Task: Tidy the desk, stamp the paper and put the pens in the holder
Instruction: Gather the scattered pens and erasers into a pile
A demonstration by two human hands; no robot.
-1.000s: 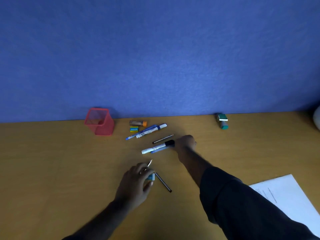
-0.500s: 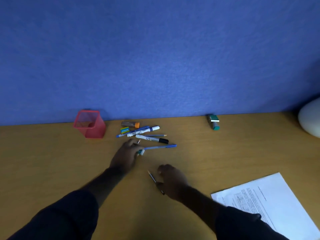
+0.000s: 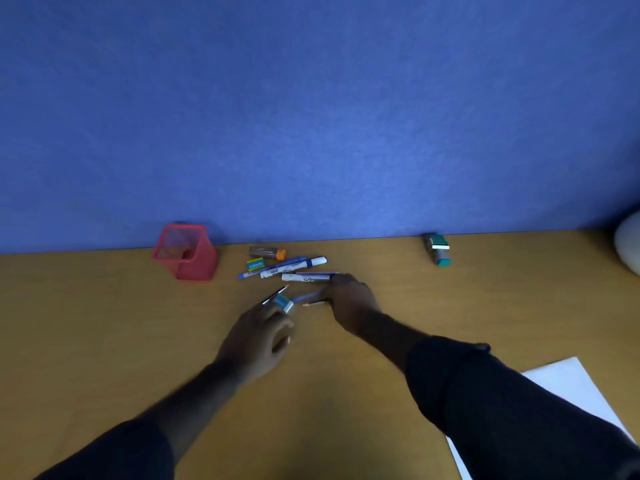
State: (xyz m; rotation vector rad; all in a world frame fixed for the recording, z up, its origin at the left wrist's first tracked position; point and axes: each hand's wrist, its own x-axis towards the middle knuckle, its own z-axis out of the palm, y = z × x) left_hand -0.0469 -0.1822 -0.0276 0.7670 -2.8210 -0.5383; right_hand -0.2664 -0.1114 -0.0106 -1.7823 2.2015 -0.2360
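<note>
A red mesh pen holder [image 3: 185, 252] stands at the back left of the wooden desk [image 3: 104, 323]. To its right lies a pile of pens and markers [image 3: 294, 266]. My left hand [image 3: 256, 337] is closed on a small blue-and-white eraser [image 3: 283, 303], and a thin dark pen [image 3: 275, 294] sticks out past the fingers. My right hand [image 3: 349, 299] sits at the pile's right end and grips a thin pencil [image 3: 313, 303]. Beside the pencil lies a blue pen [image 3: 306, 296]. The fingertips touch a white marker [image 3: 304, 278]. A green stamp [image 3: 438, 249] lies at the back right. A paper sheet [image 3: 571, 386] is at the lower right.
A blue partition wall [image 3: 311, 116] closes off the back of the desk. A small brown bottle with an orange cap [image 3: 266, 252] and a yellow-blue eraser [image 3: 255, 264] lie by the pile. A white rounded object [image 3: 628, 242] sits at the right edge.
My right hand has moved up from the lower pen to the pile, carrying the thin pencil. My left hand has drawn back towards me with the eraser and thin pen.
</note>
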